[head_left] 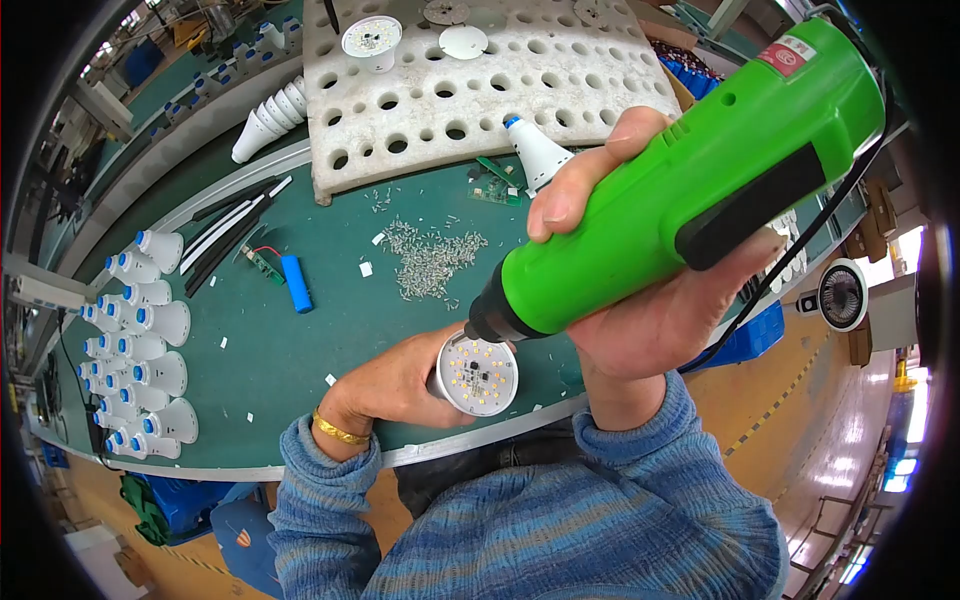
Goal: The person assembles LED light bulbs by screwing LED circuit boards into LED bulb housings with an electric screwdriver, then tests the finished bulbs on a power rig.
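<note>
My left hand (400, 385) is wrapped round a white LED bulb (482, 392) at the table's near edge. The bulb's open face looks up and shows a round board with small yellow LEDs. My right hand (650, 290) grips a green electric screwdriver (640, 200), slanting down to the left. Its black nose (492, 312) meets the upper left rim of the bulb's board; the bit's very tip is too small to make out. Beyond the bulb lies a heap of small screws (430, 260) on the green table top.
White bulb housings (145, 350) stand grouped at the left. A blue battery cell (296, 284) and black and white strips (225, 235) lie nearby. A foam board with holes (400, 110) spans the back, carrying another LED bulb (372, 42). A white bulb housing (538, 152) leans at its front edge.
</note>
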A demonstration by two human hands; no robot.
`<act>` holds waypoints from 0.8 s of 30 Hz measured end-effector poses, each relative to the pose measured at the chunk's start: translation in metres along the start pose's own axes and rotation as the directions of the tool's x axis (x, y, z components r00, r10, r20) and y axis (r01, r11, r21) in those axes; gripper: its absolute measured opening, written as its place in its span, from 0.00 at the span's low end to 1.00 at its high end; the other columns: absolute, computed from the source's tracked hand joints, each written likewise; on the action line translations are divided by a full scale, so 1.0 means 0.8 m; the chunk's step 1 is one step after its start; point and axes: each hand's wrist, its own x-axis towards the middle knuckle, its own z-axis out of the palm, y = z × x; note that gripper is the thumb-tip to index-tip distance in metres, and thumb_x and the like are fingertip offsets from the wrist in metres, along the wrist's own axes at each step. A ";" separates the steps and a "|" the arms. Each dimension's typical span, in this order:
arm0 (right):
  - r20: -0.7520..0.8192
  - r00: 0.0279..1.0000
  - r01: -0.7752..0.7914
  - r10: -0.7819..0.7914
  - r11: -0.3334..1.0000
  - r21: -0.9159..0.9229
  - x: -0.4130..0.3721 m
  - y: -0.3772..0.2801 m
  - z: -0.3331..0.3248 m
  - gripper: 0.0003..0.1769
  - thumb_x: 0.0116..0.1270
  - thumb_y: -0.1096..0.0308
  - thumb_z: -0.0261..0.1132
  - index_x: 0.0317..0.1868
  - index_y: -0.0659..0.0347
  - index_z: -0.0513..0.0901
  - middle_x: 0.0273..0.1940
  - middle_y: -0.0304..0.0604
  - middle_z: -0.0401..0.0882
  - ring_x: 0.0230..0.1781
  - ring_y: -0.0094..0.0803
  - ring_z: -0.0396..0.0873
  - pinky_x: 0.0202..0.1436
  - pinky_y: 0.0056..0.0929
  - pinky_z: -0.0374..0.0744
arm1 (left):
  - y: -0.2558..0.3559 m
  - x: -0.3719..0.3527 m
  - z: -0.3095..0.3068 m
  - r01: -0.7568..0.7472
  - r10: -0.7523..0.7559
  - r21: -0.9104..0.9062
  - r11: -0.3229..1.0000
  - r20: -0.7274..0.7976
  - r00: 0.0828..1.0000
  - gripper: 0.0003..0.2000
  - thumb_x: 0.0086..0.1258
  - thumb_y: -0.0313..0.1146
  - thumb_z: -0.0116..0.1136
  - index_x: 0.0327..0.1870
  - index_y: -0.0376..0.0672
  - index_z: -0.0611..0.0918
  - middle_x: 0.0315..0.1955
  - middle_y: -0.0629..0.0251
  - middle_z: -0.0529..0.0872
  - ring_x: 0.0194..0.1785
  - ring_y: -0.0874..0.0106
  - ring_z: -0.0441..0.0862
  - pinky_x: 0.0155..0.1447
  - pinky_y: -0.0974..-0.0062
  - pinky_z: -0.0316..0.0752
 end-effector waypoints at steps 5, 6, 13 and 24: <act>0.024 1.000 0.015 -0.013 0.998 -0.068 0.006 -0.001 -0.004 0.38 0.69 0.36 0.42 0.66 0.60 0.59 0.56 0.54 0.66 0.36 0.37 0.78 0.33 0.32 0.80 | -0.003 0.001 0.000 0.000 0.000 0.005 1.000 0.012 1.000 0.33 0.42 0.30 0.71 0.55 0.38 0.74 0.47 0.67 0.78 0.51 0.76 0.74 0.58 0.76 0.68; 0.022 1.000 0.011 -0.010 0.997 -0.077 0.007 -0.002 -0.004 0.38 0.69 0.37 0.43 0.65 0.60 0.59 0.56 0.55 0.66 0.36 0.37 0.78 0.33 0.32 0.80 | -0.002 0.001 0.001 -0.003 0.003 0.008 1.000 0.012 1.000 0.33 0.42 0.30 0.71 0.55 0.38 0.74 0.47 0.67 0.78 0.51 0.76 0.74 0.58 0.76 0.68; 0.012 1.000 -0.010 0.012 0.990 -0.144 0.010 -0.009 0.000 0.34 0.70 0.41 0.46 0.64 0.60 0.59 0.51 0.55 0.68 0.34 0.37 0.78 0.31 0.31 0.80 | -0.003 0.001 0.001 0.016 -0.017 0.030 0.999 0.023 1.000 0.31 0.44 0.29 0.71 0.55 0.38 0.74 0.47 0.67 0.78 0.50 0.76 0.74 0.57 0.76 0.68; -0.104 0.994 0.004 -0.040 0.946 -0.324 0.009 -0.013 0.014 0.31 0.70 0.48 0.53 0.63 0.59 0.57 0.43 0.56 0.71 0.31 0.38 0.79 0.28 0.29 0.81 | 0.001 0.003 -0.002 0.030 -0.035 0.070 0.997 0.073 0.997 0.33 0.46 0.28 0.69 0.58 0.38 0.71 0.48 0.67 0.78 0.52 0.76 0.73 0.59 0.76 0.66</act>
